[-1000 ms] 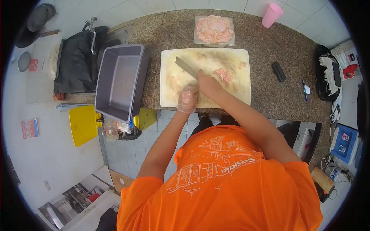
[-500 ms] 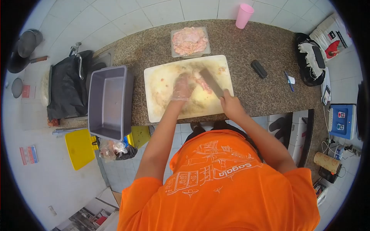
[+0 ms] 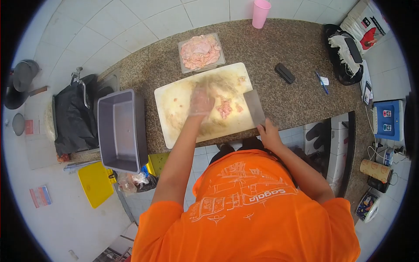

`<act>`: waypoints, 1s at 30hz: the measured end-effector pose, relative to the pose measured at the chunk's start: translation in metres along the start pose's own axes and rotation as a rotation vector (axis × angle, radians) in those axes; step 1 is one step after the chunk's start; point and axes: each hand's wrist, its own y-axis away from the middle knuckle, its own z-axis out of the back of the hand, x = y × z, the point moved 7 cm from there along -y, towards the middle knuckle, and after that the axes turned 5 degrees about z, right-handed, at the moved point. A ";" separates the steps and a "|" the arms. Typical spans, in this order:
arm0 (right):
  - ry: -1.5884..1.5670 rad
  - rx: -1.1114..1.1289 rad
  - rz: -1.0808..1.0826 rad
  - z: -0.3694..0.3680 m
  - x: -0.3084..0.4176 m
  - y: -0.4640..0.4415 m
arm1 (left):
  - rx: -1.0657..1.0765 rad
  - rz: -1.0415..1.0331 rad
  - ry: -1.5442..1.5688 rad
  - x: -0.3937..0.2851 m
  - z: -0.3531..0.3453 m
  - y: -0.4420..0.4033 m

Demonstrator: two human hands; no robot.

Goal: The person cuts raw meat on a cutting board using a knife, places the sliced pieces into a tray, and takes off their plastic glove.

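Observation:
A wide-bladed cleaver is in my right hand, its handle gripped near the counter's front edge. The blade lies over the right edge of a stained white cutting board. Over the board's middle is my left hand in a clear plastic glove, its fingers smeared by motion. Just right of that glove sits a small pile of chopped raw meat, with scraps scattered around it. Behind the board, a clear square container holds pale pink raw meat, which looks like chicken.
An empty grey tub stands left of the board, beside a black-covered sink area. A yellow-lidded bin is below. Rightward on the granite counter are a black case, a blue pen and a pink cup.
The cleaver has moved right, from beside the meat to the board's right edge. My left hand stays over the board, now more blurred. The whole view has shifted and turned slightly.

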 end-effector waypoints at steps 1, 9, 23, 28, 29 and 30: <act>-0.028 0.180 -0.103 -0.007 0.001 -0.002 | 0.014 -0.020 -0.002 0.005 -0.011 -0.011; -0.319 -0.117 -0.157 -0.051 -0.023 -0.018 | 0.398 0.099 -0.033 0.031 -0.065 -0.052; 0.246 0.146 0.330 -0.003 0.068 -0.133 | 0.072 0.577 0.606 0.027 0.037 0.056; 0.346 0.238 0.406 0.017 0.085 -0.131 | -0.170 0.749 0.564 0.064 0.056 0.036; 0.340 0.178 0.391 0.016 0.081 -0.142 | -0.151 0.752 0.520 0.074 0.053 0.032; 0.349 0.180 0.390 0.011 0.079 -0.150 | -0.134 0.755 0.476 0.080 0.051 0.030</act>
